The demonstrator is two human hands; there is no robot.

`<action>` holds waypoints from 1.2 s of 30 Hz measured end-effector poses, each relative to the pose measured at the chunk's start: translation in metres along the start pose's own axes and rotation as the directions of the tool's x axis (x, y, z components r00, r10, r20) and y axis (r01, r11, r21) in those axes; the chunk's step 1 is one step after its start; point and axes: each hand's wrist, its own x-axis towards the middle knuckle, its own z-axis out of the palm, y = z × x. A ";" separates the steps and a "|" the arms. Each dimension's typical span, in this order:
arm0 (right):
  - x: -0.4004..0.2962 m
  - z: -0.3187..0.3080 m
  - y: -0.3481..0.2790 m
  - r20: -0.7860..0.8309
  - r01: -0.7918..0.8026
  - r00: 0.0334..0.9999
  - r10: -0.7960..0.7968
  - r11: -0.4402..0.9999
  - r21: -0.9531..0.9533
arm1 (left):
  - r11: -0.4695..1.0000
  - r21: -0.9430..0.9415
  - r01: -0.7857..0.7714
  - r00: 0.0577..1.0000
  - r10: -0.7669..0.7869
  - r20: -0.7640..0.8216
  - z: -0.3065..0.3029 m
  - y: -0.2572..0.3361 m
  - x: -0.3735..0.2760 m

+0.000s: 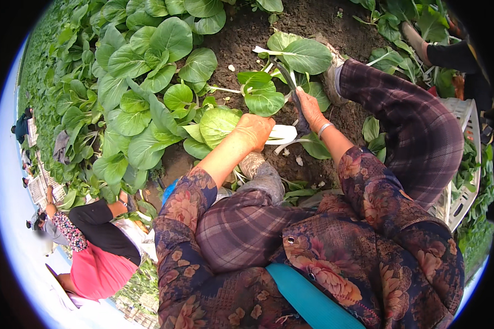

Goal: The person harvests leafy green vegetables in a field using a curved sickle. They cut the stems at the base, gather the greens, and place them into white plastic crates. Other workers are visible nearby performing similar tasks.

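Observation:
My left hand (255,130) is closed around a head of bok choy (283,135). Its white stalk base points right, and its pale green leaves (218,125) spread out to the left of the wrist. In my right hand (311,111) is a dark curved tool (289,76), a sickle by its shape, angled up and left past the fingers. Part of its grip is hidden by the hand. Just beyond my left hand stands a small green plant (264,96). Loose bok choy leaves (306,55) lie around the tool's far end.
Dense bok choy plants (144,78) grow to the left. Brown soil (247,45) lies ahead, with white stalk scraps. A white plastic crate (463,197) holding greens stands at the right, beside another person's leg (453,55). A co-worker in pink (103,267) crouches at lower left.

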 end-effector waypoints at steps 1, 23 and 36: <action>0.002 0.005 0.007 0.003 0.019 1.000 -0.019 0.999 -0.029 | 0.993 0.089 0.072 0.997 -0.073 0.002 -0.003 -0.011 0.011; 0.015 0.084 0.044 0.174 0.013 0.979 0.106 0.820 -0.572 | 0.865 -0.020 0.502 0.861 -0.496 0.115 0.045 -0.081 -0.011; 0.004 0.058 -0.019 0.180 -0.069 0.984 0.003 0.930 0.361 | 0.702 -0.708 0.077 0.856 -0.410 -0.315 -0.015 -0.032 -0.076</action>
